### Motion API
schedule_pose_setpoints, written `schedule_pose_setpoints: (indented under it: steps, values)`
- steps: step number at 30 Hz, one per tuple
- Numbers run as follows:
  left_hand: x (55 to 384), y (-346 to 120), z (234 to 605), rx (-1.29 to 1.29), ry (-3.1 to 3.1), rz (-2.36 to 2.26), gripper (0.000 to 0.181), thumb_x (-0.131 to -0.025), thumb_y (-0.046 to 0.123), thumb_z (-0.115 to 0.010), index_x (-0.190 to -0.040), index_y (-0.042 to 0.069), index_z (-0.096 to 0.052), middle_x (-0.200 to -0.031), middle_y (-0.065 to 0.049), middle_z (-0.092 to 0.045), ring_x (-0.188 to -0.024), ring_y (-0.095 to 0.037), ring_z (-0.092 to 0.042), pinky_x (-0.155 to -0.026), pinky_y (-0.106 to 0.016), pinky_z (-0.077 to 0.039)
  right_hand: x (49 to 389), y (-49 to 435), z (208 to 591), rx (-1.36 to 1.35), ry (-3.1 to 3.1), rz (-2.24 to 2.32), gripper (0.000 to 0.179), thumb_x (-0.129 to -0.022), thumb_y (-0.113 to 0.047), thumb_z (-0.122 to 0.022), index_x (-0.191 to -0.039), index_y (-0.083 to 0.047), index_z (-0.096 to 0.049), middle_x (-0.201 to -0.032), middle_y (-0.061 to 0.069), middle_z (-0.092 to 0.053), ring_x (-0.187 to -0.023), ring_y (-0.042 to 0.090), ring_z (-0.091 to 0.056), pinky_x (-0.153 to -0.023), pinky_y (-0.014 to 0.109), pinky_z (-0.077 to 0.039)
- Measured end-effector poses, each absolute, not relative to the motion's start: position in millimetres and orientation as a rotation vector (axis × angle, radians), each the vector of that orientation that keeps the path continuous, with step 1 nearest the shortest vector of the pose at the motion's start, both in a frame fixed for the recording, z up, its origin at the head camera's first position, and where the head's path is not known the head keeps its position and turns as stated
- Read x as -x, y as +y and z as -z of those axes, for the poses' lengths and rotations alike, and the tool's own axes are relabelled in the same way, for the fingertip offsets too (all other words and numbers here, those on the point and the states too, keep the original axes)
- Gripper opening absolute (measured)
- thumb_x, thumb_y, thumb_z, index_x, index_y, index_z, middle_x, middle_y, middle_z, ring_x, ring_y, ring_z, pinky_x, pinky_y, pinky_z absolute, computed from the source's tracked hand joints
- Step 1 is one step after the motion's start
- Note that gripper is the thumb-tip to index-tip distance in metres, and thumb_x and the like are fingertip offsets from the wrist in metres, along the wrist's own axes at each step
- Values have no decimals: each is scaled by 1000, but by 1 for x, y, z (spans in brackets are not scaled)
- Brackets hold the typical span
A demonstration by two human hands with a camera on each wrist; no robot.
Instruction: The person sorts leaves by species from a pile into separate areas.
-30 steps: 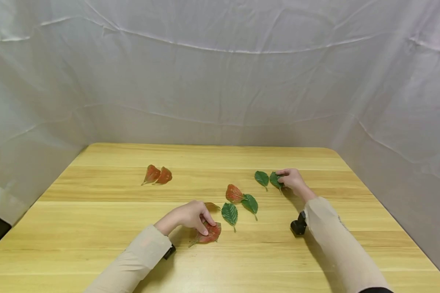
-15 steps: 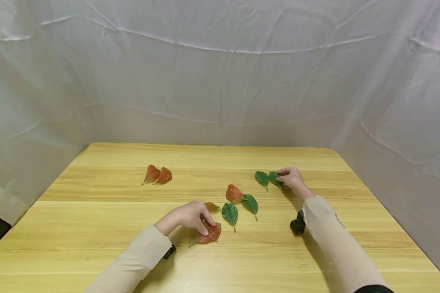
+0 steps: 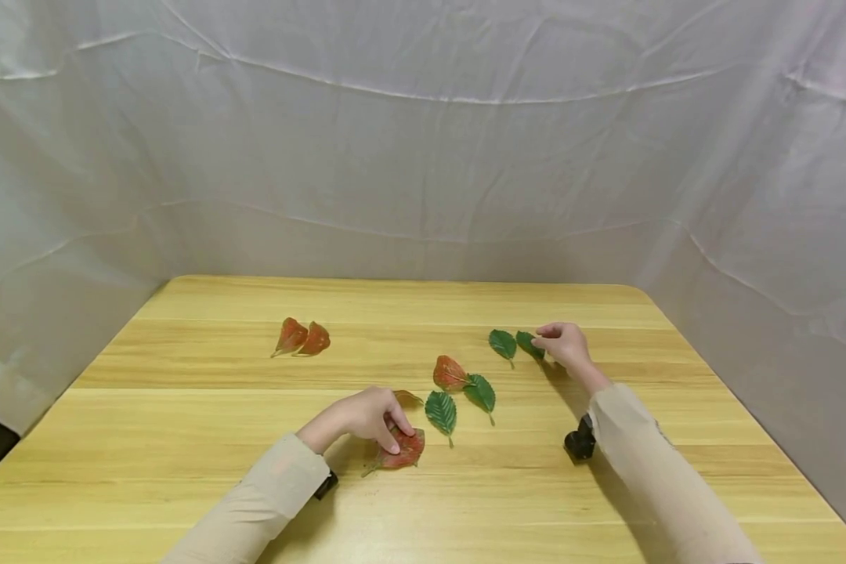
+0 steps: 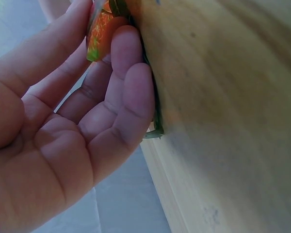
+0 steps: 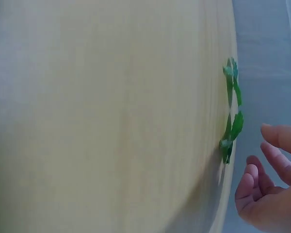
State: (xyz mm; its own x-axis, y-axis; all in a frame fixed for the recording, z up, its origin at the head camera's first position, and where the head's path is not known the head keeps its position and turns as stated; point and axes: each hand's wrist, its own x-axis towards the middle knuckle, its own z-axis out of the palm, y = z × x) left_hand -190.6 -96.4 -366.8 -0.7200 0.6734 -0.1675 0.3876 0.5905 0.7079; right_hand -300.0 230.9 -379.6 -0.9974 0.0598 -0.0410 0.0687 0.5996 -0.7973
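Observation:
My left hand pinches a red leaf low over the near-middle of the table; in the left wrist view its orange-red face shows between thumb and fingers. Just behind that hand lies a brownish leaf, partly covered. At the back right, my right hand hovers with loosely bent fingers beside a green leaf. A second green leaf lies left of it. The right wrist view shows a gap between the right hand and the green leaves.
Near the table's middle lie a red leaf, a green leaf touching its stem, and another green leaf. Two red leaves sit together at the back left. Pale cloth hangs around the wooden table.
My right hand has let go of the green leaf and drawn slightly away; that leaf lies close to the other green one. The left hand has stayed in place.

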Motion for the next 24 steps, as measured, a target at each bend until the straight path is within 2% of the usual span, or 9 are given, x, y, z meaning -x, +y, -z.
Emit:
schedule_pose_setpoints:
  steps: [6,11,15,18,24]
  values:
    - [191,-96,368,-851,2407,-914,24,-67,-4,-74,-90,0,-71,-69,2,-61,-51,-5,-38,-47,-17,-33,295,228,380,-102,2813,1410,26,-84,-6,-60,-106,7,-57,-103,19,-57,-88,24,-53,-72,28,-47]
    - [192,-96,370,-848,2412,-905,24,-68,-3,-74,-91,1,-71,-69,4,-60,-52,-5,-39,-48,-17,-34,290,227,379,-43,2834,1398,25,-84,-7,-61,-105,7,-59,-100,18,-59,-87,28,-54,-68,32,-48]
    - [191,-96,369,-852,2406,-914,23,-68,-3,-74,-91,0,-71,-69,3,-60,-51,-5,-38,-47,-17,-34,286,225,377,8,2845,1382,26,-83,-8,-62,-103,8,-60,-97,17,-60,-84,25,-54,-65,28,-47]
    - [191,-96,368,-848,2402,-919,23,-68,-3,-74,-91,0,-71,-68,3,-60,-51,-5,-38,-47,-17,-33,282,223,376,55,2845,1396,25,-82,-6,-62,-101,9,-61,-90,15,-62,-79,24,-56,-62,26,-46]
    - [191,-96,368,-833,2403,-916,23,-68,-3,-74,-91,0,-71,-68,2,-59,-51,-6,-38,-47,-17,-33,273,216,377,100,2760,1473,23,-81,-2,-61,-100,12,-59,-80,9,-61,-66,24,-57,-54,31,-49]
